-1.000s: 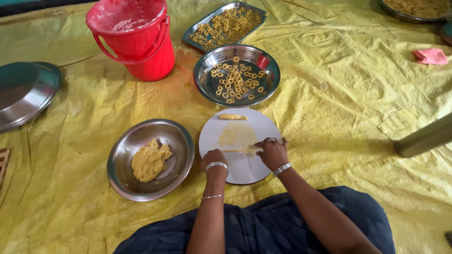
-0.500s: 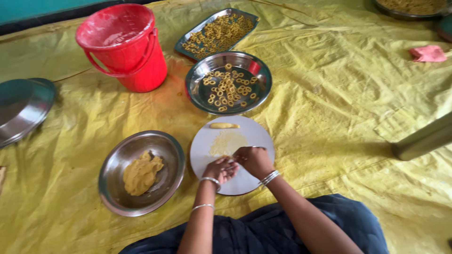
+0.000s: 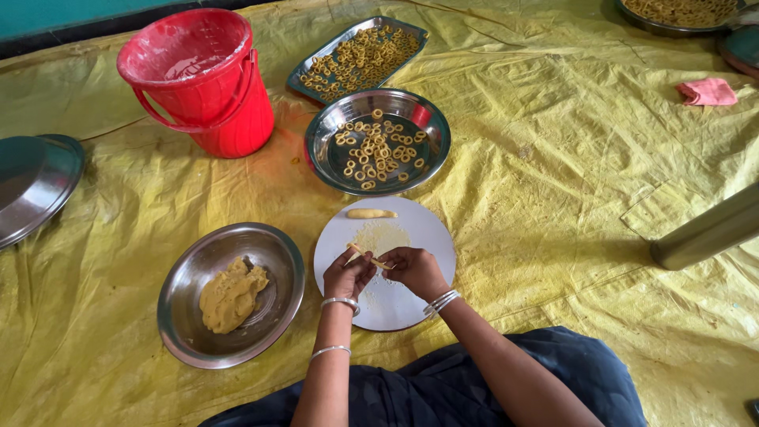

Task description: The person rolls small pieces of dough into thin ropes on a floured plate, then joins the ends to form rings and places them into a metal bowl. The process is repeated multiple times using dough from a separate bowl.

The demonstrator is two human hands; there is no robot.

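My left hand (image 3: 349,273) and my right hand (image 3: 412,269) meet over a round white board (image 3: 431,237) and pinch a thin yellow dough strand (image 3: 362,255) between their fingertips. A short dough roll (image 3: 371,213) lies at the board's far edge. Left of the board, a steel bowl (image 3: 190,269) holds a lump of yellow dough (image 3: 229,296). Beyond the board, a steel plate (image 3: 324,158) carries several small dough rings (image 3: 378,150).
A red bucket (image 3: 207,83) stands at the far left. A steel tray (image 3: 303,79) of rings lies behind the plate. A steel lid (image 3: 32,186) sits at the left edge, a pink cloth (image 3: 708,92) at the far right, a metal pole (image 3: 708,231) at the right. A yellow sheet (image 3: 553,158) covers the floor.
My hands lifted off the board and came together, now holding the thin strand between the fingertips instead of rolling it flat. The camera view shifted slightly.
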